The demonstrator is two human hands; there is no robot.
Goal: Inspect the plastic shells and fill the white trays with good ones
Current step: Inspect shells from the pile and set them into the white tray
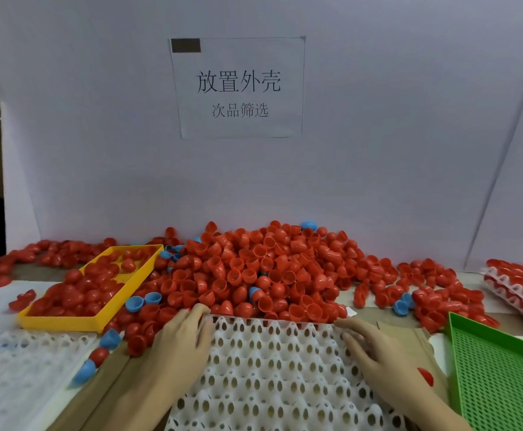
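Fingers (196, 312) of the left hand (182, 334) lie straight and together on the white tray's (272, 368) far-left edge — the right hand (375, 353) rests spread and flat on its far-right part. Just beyond the tray, touching the fingertips, lies the heap of red shells (254, 269); none sits in the tray's cells.

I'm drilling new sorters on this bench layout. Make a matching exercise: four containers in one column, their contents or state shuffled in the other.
Column 1:
1. yellow tray
2. green tray
3. white tray under the hands
4. stacked white trays at far right

Column 2:
A. pockets filled with red shells
B. holds loose red shells
C. nothing in the part shown
D. pockets in view unfilled

Pairs: 1-B, 2-C, 3-D, 4-A
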